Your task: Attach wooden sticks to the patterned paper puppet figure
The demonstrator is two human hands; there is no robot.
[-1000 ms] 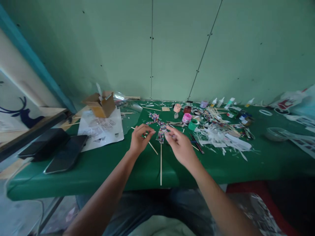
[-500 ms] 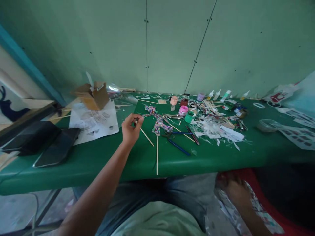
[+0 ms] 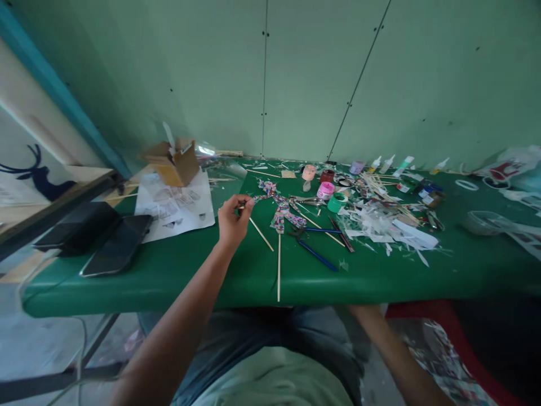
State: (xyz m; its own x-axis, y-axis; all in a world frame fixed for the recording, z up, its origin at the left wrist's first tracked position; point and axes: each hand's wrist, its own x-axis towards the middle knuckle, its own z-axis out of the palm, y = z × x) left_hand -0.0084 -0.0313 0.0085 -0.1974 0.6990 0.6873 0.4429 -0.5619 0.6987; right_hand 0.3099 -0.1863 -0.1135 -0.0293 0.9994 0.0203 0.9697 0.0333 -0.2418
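My left hand (image 3: 231, 219) hovers over the green table (image 3: 169, 276) with thumb and fingertips pinched on something small that I cannot make out. Just right of it lies a colourful patterned paper figure (image 3: 282, 212) fixed to a long thin stick (image 3: 279, 268). A second loose stick (image 3: 261, 233) lies slanted between the hand and the figure. My right forearm (image 3: 380, 352) reaches down below the table's front edge, and its hand is hidden there.
Blue-handled pliers (image 3: 316, 255), pink (image 3: 325, 190) and green (image 3: 336, 202) paint pots, glue bottles and a heap of paper scraps (image 3: 380, 223) crowd the right. A cardboard box (image 3: 173, 163) on printed paper (image 3: 175, 208) and two dark phones (image 3: 114, 248) sit left. A red seat (image 3: 443, 318) is lower right.
My right hand left the figure and dropped below the table edge. My left hand stayed pinched near the figure. The blue-handled pliers are uncovered.
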